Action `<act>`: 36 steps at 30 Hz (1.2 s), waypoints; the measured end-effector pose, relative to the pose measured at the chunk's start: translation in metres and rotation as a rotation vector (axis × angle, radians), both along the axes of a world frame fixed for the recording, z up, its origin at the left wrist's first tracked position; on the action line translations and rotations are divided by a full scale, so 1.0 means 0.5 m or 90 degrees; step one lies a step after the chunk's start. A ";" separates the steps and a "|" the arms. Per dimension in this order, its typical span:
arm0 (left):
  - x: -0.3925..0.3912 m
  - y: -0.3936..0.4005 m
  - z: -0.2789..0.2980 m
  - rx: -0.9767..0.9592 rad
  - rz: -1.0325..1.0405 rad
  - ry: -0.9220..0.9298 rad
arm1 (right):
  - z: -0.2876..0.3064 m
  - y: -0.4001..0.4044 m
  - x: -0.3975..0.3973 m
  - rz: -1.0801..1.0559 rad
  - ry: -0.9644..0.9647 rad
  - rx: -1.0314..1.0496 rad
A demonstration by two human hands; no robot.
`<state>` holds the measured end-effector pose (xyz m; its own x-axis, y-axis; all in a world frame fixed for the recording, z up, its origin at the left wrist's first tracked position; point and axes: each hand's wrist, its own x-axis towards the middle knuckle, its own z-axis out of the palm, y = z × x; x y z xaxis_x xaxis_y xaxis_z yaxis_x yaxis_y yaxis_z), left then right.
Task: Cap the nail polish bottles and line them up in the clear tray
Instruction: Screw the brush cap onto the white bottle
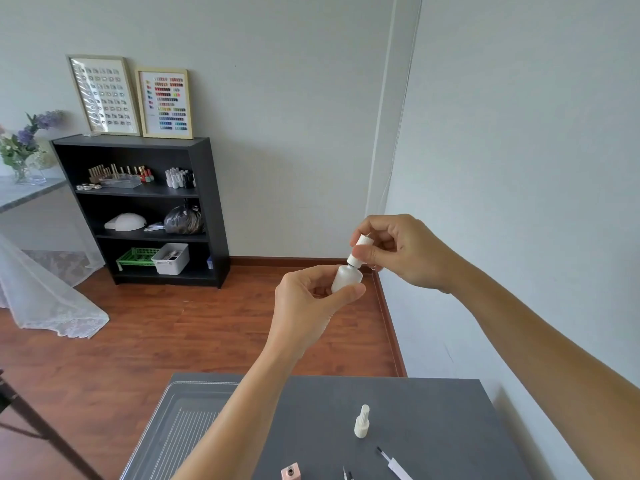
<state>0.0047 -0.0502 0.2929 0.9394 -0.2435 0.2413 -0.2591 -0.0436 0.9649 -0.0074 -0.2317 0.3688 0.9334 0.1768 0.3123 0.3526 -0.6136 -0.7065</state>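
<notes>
Two hands share one tilted axis: my left hand (311, 299) grips the white bottle (346, 278), right hand's (398, 251) fingers pinching its cap (362, 249) above.

walls: pale grey-green wall (294, 133), daylit | floor: red-brown wood floor (173, 341) | black bookshelf (207, 209) against wall, two framed charts (164, 103) on top | flowers in vase (24, 147) far left | lace curtain (45, 299) pooling on floor
</notes>
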 end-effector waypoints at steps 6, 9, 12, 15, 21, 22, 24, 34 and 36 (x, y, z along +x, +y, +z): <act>0.002 0.000 -0.008 0.021 -0.008 0.009 | 0.005 0.015 0.012 -0.054 -0.016 -0.092; 0.000 0.002 -0.010 0.013 -0.008 0.020 | 0.020 0.004 0.008 -0.028 0.025 -0.140; 0.002 0.003 -0.008 0.013 -0.006 0.027 | 0.038 -0.018 0.003 0.072 0.078 -0.087; 0.003 0.001 -0.007 0.012 -0.012 0.022 | 0.040 -0.027 0.009 0.079 0.060 -0.108; 0.002 -0.012 -0.011 0.005 -0.021 0.025 | 0.031 -0.006 0.023 -0.042 -0.023 -0.176; 0.004 -0.013 -0.011 0.003 -0.023 0.026 | 0.028 -0.003 0.025 -0.058 -0.045 -0.193; 0.006 -0.013 -0.010 0.000 -0.026 0.027 | 0.023 0.000 0.026 -0.070 -0.054 -0.220; 0.013 -0.014 -0.012 -0.016 -0.033 0.045 | -0.007 -0.042 0.027 0.129 0.087 0.141; 0.012 -0.017 -0.011 -0.020 -0.036 0.045 | -0.006 -0.033 0.028 0.100 0.064 0.165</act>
